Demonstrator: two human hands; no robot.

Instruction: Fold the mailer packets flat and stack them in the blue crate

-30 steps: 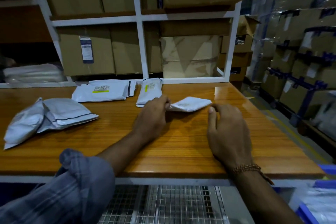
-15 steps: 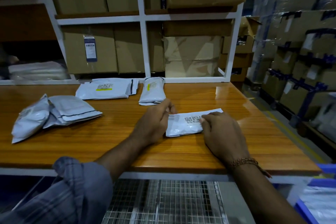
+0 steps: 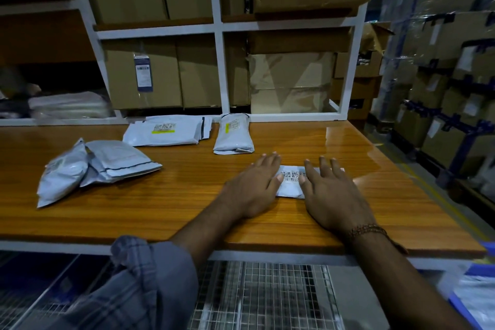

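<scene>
Flattening step: my left hand (image 3: 254, 185) and right hand (image 3: 330, 190), fingers straight, press the mailer packet (image 3: 291, 182) flat; next, I judge, lift it to the blue crate (image 3: 464, 305).

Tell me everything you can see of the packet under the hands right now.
The small mailer packet is white-grey, of smooth plastic-like film, with a label of square codes and a barcode facing up. It lies flat on the wooden table, near its front right part. The left hand and the right hand press on its two ends with straight fingers, covering most of it; only its middle strip shows.
</scene>
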